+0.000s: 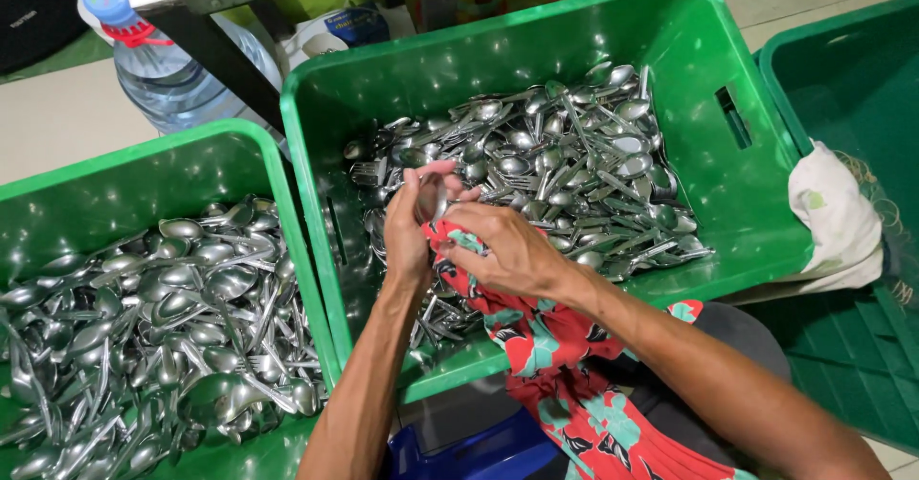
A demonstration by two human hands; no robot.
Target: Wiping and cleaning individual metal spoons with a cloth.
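Nearest the camera, at the bottom centre of the frame, a red cloth (pixel 565 365) with a teal flower print trails up from the person's lap toward the two hands, which meet just left of the frame's middle. The right hand (pixel 512 250) lies on top, its fingers curled down and pressed into the bunched end of the cloth. The left hand (pixel 410 226) comes up from below, closed around a spoon (pixel 431 196) whose bowl shows between thumb and fingers; the handle is hidden in the palm and the cloth. So the spoon sits up and left of the right hand, touching the cloth, and its long axis seems to run roughly upright in the frame, bowl toward the top. Both hands are at the spoon, the left holding it, the right at the cloth end. Behind them, the middle green crate (pixel 689 35) holds a heap of spoons and forks (pixel 574 174). At lower left a second green crate (pixel 144 150) holds another spoon pile (pixel 163 336). A pale rag (pixel 838 217) hangs at the right, and a water bottle (pixel 163 68) stands at upper left.
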